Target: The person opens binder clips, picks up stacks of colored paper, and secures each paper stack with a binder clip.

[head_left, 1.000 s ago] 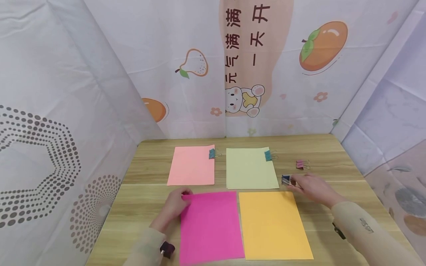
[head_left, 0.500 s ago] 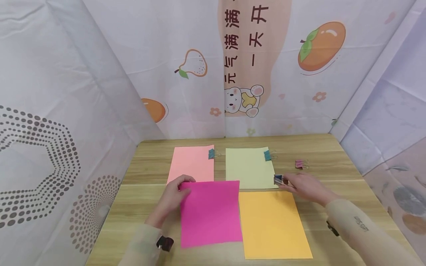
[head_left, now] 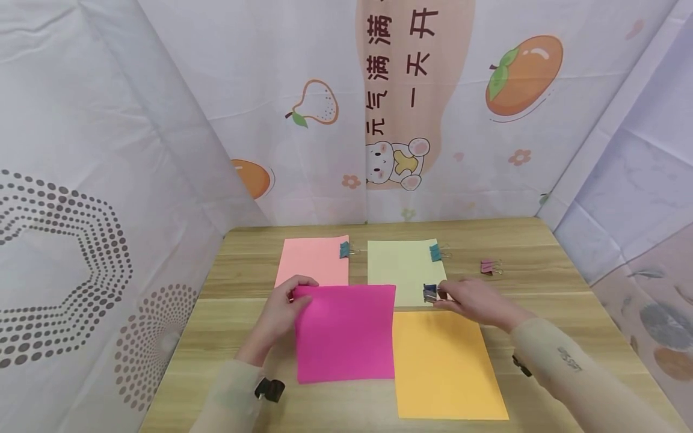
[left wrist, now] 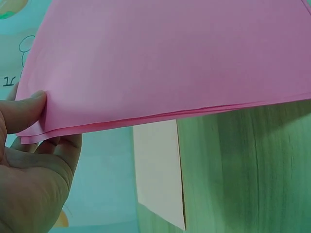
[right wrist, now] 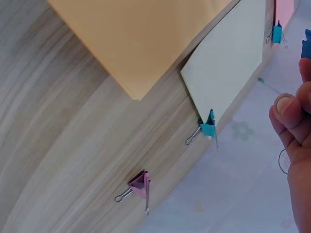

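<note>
My left hand (head_left: 278, 316) pinches a stack of magenta paper (head_left: 346, 334) at its far left corner and holds it raised and tilted. In the left wrist view, the thumb lies on top of the magenta sheets (left wrist: 170, 58) and the fingers are below; the edges of more than one sheet show. My right hand (head_left: 479, 300) grips a dark blue binder clip (head_left: 430, 293) by its handles, a little to the right of the magenta paper's far right corner and apart from it. Only part of the blue clip (right wrist: 306, 47) shows in the right wrist view.
Orange-yellow paper (head_left: 449, 367) lies right of the magenta stack. Behind lie salmon paper (head_left: 314, 258) and pale green paper (head_left: 403, 264), with teal binder clips (head_left: 344, 250) on their far right corners. A loose pink binder clip (head_left: 489, 267) sits at the right. Curtains surround the wooden table (head_left: 249, 255).
My left hand has lifted the magenta paper off the table and moved it away from me. My right hand has brought the blue binder clip leftward, towards the paper's corner.
</note>
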